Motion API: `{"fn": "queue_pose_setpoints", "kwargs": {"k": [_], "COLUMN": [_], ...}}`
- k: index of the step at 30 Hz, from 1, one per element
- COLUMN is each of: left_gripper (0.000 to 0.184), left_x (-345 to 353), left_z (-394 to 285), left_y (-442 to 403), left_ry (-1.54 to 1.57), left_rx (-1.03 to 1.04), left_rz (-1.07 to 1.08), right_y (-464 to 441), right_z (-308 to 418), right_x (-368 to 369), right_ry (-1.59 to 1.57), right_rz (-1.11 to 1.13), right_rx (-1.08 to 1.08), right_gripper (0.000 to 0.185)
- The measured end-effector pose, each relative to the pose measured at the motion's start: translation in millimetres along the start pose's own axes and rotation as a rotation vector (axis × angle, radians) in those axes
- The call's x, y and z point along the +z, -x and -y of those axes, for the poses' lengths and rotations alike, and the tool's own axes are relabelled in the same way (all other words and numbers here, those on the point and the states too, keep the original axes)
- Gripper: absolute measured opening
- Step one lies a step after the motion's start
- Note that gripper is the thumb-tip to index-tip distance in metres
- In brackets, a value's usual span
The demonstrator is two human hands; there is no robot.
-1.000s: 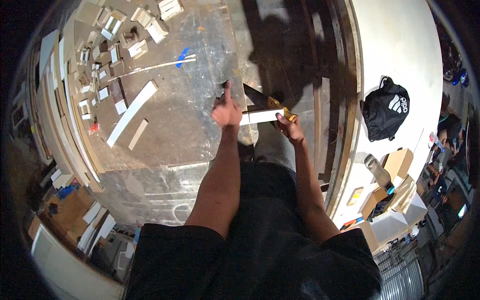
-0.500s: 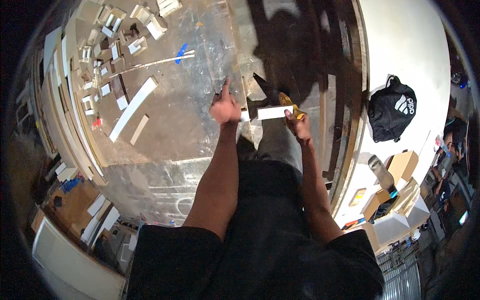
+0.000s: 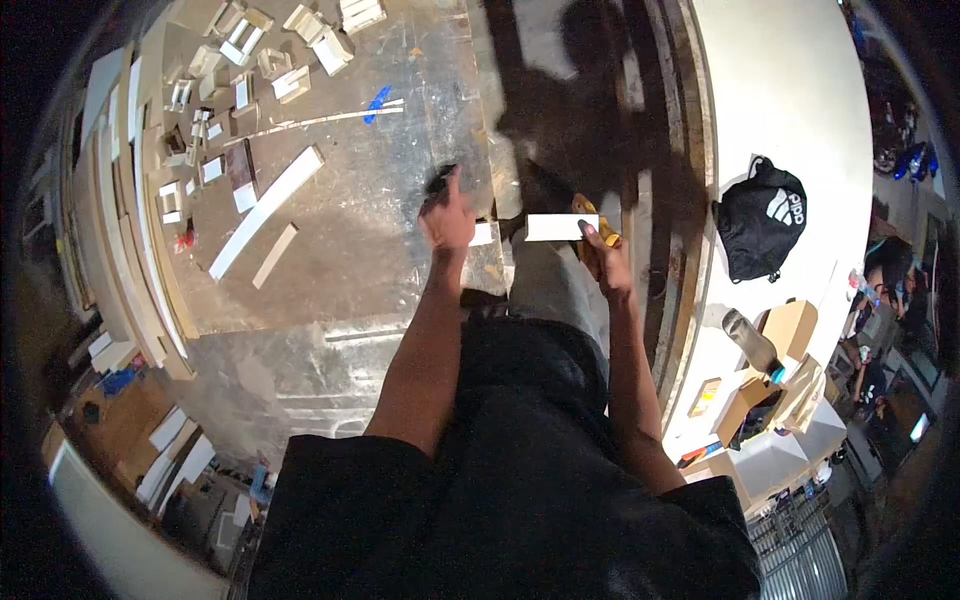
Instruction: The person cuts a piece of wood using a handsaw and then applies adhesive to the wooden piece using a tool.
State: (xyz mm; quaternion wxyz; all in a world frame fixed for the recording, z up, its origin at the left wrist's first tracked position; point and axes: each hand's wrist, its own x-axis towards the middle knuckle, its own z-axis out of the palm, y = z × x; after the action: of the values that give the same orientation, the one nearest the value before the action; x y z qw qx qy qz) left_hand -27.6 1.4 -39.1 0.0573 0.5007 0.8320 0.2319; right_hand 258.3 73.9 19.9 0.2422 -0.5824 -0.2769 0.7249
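Note:
My right hand [image 3: 607,262] is closed around the yellow handle [image 3: 612,240] of a handsaw. Its thumb also pins a short white-faced strip of wood [image 3: 555,228] against the handle. The dark saw blade [image 3: 553,182] points up and away to the left, partly lost in shadow. My left hand [image 3: 450,222] lies low over the worktable with its index finger stretched forward. A short white piece of wood [image 3: 482,234] sticks out from under its right side, apparently held down there. The other left fingers are mostly in shadow.
The worktable [image 3: 390,210] carries a long white strip [image 3: 268,212], a shorter bare strip [image 3: 275,256], thin sticks with blue tape [image 3: 377,104] and several small wooden blocks. On the white surface at right lie a black bag [image 3: 765,225], a bottle [image 3: 752,342] and cardboard boxes.
My right hand has shifted slightly right with the saw and white strip, widening the gap to the piece by my left hand. The camera view has also turned a little.

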Motion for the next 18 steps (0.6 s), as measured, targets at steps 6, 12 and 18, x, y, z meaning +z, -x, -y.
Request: {"fn": "queue_pose_setpoints", "kwargs": {"k": [6, 12, 18], "left_gripper": [0.049, 0.027, 0.033], "left_x": [-22.5, -68.5, -110.7], "left_z": [32.8, 71.3, 74.7], "left_y": [2.7, -7.5, 11.8], "left_ry": [-0.017, 0.166, 0.858], "left_rx": [-0.107, -0.372, -0.437], "left_rz": [0.027, -0.009, 0.311], "right_y": [30.2, 53.2, 71.7], "right_z": [-10.4, -12.1, -32.5], "right_x": [30.6, 75.2, 105.5], "right_ry": [-0.122, 0.012, -0.047], "right_rz": [-0.011, -0.004, -0.082], "right_rx": [-0.016, -0.068, -0.147], "right_gripper": [0.021, 0.021, 0.019]}}
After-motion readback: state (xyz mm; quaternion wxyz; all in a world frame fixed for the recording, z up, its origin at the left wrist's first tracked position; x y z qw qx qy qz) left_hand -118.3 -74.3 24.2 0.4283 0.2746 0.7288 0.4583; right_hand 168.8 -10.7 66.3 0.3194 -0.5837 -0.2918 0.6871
